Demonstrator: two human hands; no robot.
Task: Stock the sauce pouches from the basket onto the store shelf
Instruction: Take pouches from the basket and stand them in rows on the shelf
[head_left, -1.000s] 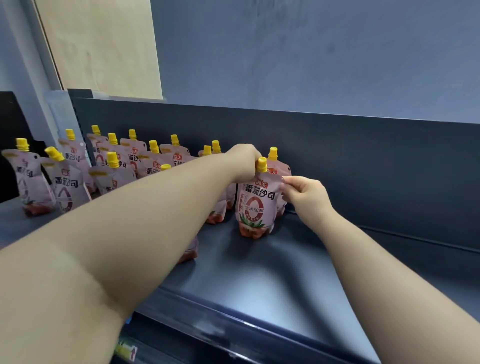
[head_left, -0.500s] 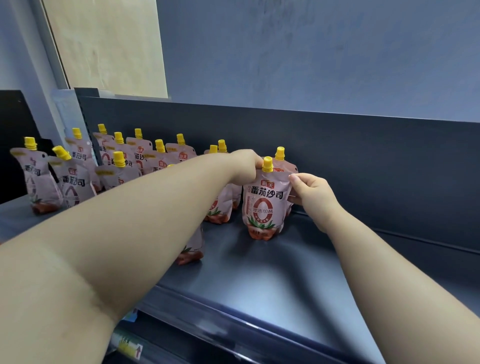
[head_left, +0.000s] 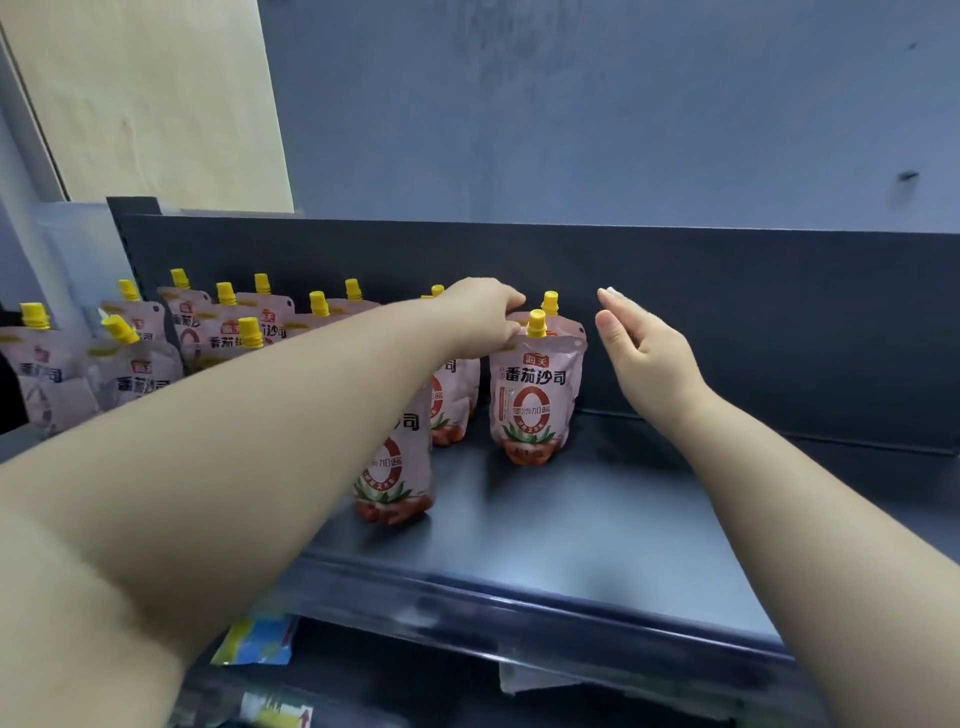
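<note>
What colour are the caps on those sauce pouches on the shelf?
Yellow. The head view shows it best, on the cap of the front pouch.

my shelf (head_left: 597, 525) is a dark flat board with a low back panel (head_left: 727, 312). pink pouches (head_left: 228, 332) with yellow caps stand upright on it in rows along its left half. the rightmost pouch (head_left: 532, 395) stands near the back, another just behind it. the right half is bare.

Left hand (head_left: 480, 317) grips upright pouch (head_left: 535, 395) top; right hand (head_left: 644, 353) open beside.
</note>
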